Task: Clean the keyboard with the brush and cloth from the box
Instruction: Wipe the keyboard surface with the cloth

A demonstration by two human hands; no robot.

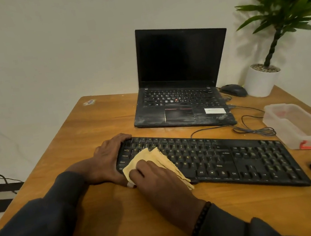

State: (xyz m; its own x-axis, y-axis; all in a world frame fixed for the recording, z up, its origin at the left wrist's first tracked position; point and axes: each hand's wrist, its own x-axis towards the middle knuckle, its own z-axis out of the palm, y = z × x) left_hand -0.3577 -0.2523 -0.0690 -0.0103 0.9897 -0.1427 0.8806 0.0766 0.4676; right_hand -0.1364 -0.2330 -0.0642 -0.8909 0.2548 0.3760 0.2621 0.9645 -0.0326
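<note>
Now the right hand [155, 177] presses a yellow cloth [153, 159] onto the left end of the black keyboard [228, 159], fingers bunched around the fabric. The left hand [106, 158] grips the keyboard's left edge, fingers curled over its far corner. That keyboard lies mid-table [105, 217]; a clear plastic box [294, 126] sits at the right edge.

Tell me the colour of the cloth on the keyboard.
Pale yellow cloth, clearest in the head view.
</note>
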